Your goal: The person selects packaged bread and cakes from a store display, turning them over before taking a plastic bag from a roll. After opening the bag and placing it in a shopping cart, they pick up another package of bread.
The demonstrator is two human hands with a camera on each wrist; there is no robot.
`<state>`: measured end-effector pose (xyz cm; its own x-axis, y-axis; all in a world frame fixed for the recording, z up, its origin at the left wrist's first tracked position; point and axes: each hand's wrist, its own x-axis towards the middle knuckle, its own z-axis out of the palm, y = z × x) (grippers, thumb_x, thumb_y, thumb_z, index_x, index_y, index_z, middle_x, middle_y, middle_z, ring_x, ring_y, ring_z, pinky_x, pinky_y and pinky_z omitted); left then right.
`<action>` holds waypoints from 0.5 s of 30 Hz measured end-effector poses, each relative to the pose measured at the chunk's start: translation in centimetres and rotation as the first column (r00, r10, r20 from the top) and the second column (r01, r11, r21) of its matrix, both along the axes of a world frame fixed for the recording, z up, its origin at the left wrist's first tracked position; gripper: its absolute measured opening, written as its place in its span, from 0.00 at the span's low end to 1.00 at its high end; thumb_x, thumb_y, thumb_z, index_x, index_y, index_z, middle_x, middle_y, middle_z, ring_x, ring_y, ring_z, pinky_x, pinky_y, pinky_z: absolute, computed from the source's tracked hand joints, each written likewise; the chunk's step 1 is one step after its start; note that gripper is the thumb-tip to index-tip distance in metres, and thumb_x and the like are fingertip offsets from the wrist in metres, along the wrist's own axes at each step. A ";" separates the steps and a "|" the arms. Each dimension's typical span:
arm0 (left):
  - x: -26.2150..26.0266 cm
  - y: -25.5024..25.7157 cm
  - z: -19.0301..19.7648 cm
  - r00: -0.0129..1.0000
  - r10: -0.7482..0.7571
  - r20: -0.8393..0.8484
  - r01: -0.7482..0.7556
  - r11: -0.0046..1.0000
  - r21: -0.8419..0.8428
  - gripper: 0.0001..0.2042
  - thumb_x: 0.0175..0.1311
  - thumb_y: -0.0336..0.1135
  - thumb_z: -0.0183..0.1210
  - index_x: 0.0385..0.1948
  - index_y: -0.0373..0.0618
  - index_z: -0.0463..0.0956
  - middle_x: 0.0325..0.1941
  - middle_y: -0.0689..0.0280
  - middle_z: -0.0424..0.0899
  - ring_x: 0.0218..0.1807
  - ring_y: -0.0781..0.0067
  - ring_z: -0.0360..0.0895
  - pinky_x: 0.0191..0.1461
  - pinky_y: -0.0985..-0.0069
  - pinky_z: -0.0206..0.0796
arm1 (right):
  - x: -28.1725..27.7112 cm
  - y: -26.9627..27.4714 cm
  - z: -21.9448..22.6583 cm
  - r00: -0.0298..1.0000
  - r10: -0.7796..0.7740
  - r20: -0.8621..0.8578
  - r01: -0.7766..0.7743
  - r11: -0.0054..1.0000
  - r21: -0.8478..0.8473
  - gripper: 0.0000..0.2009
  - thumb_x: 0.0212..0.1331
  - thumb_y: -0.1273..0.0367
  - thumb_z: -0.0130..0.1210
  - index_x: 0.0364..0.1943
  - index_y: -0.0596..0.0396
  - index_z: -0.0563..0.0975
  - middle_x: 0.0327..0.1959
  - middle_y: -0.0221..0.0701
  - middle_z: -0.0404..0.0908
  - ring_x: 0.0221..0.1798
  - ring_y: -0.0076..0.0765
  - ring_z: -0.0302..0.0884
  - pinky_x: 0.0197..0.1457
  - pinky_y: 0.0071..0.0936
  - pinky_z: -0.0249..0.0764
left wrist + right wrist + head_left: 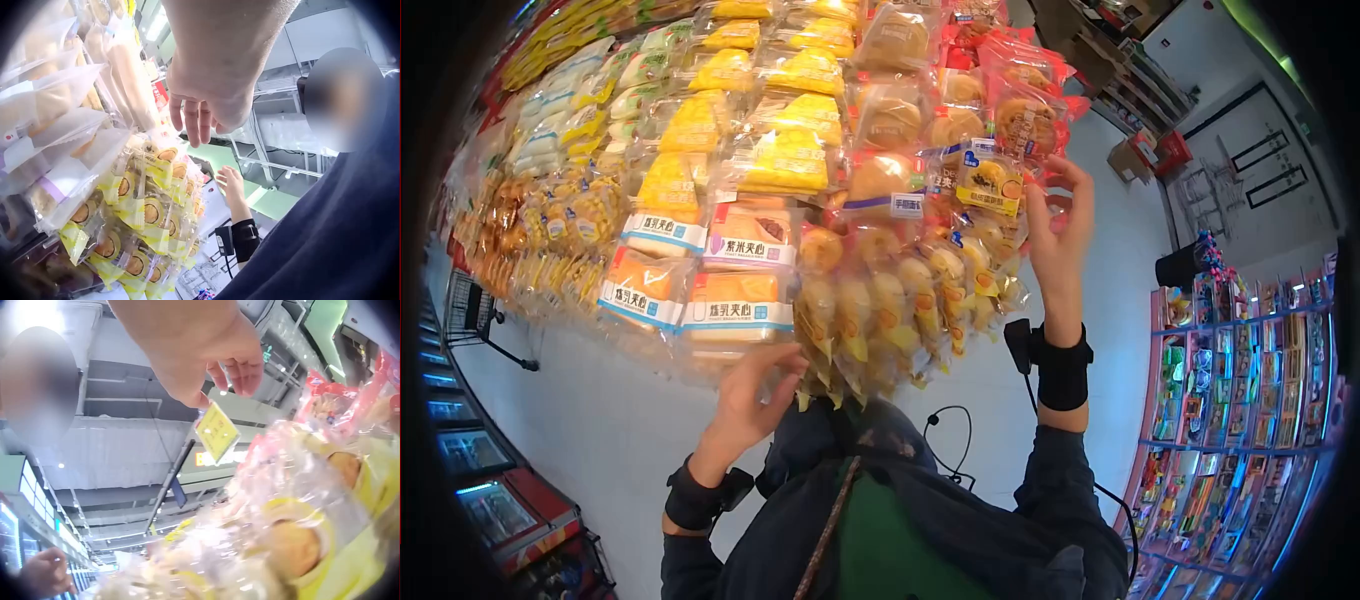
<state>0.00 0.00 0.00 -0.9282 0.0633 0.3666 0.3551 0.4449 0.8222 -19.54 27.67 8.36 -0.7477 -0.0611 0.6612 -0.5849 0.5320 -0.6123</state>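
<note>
Packaged breads and cakes are piled in rows before me. My left hand (745, 405) hovers by the front edge of the pile, fingers loosely bent, below a bread pack with a blue-striped label (735, 312). Nothing shows in its grasp in the left wrist view. Further right, my right hand (1060, 225) is raised at the pile's right side, fingers bent, beside a clear pack with a yellow and blue label (990, 185). In the right wrist view its fingers hold nothing, and a yellow price tag (217, 432) appears just past the thumb. Small yellow-wrapped round cakes (890, 300) line the front.
Yellow bread packs (785, 160) fill the middle rows, with red-wrapped buns (1025, 120) at the right. A shelf of colourful goods (1240, 380) stands to the right. Freezer cases (500, 510) stand at the lower left, and a shopping cart (475, 310) is beside the pile.
</note>
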 end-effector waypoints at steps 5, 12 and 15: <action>-0.4 0.8 0.6 1.000 -0.001 -0.004 0.001 1.000 -0.005 0.20 0.46 0.17 0.56 0.45 0.40 0.69 0.33 0.61 0.79 0.37 0.67 0.78 0.40 0.76 0.68 | 6.2 -1.5 -1.6 0.947 0.320 -0.037 -0.311 0.938 0.152 0.16 0.45 0.77 0.55 0.42 0.58 0.70 0.40 0.36 0.72 0.37 0.35 0.69 0.37 0.25 0.67; -1.1 1.6 1.0 0.999 -0.033 -0.016 0.032 0.998 -0.045 0.18 0.50 0.18 0.53 0.45 0.40 0.67 0.33 0.60 0.79 0.36 0.66 0.78 0.40 0.74 0.69 | 10.6 -2.7 -6.3 0.686 0.665 0.295 -0.631 0.746 -0.214 0.15 0.47 0.79 0.54 0.42 0.57 0.71 0.39 0.36 0.72 0.34 0.32 0.70 0.36 0.23 0.68; -1.0 2.0 0.9 1.000 -0.022 0.013 0.022 0.999 -0.042 0.18 0.49 0.18 0.54 0.45 0.40 0.68 0.33 0.61 0.79 0.36 0.66 0.77 0.41 0.74 0.68 | 11.1 -2.8 -7.1 0.690 0.656 0.306 -0.618 0.754 -0.223 0.14 0.46 0.79 0.54 0.41 0.57 0.72 0.38 0.35 0.73 0.33 0.31 0.71 0.35 0.23 0.68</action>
